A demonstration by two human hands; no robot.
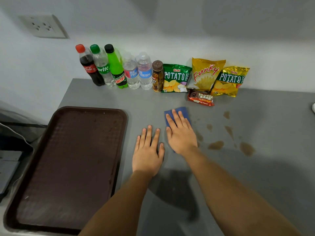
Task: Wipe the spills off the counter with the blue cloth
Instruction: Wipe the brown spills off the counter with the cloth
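Right hand: the right hand point(181, 133) lies flat on the blue cloth point(184, 111), fingers stretched and a little spread, pressing it down without closing around it.
Left hand: the left hand point(148, 153) lies palm down on the bare counter point(255, 184), fingers straight and open, holding nothing, just beside the right hand.
Blue cloth: on the counter near the middle, mostly covered by the right hand; only its far part shows.
Spills: brown spills point(246, 148) lie to the right of the cloth, the nearest touching the right wrist side.
Left edge: the brown tray point(119, 150) has its rim near the left hand.
Back edge: bottles point(117, 67) and snack bags point(206, 74) stand along the wall; a fudge bar pack point(201, 98) lies near the cloth.
Open room: counter is free to the right and in front.
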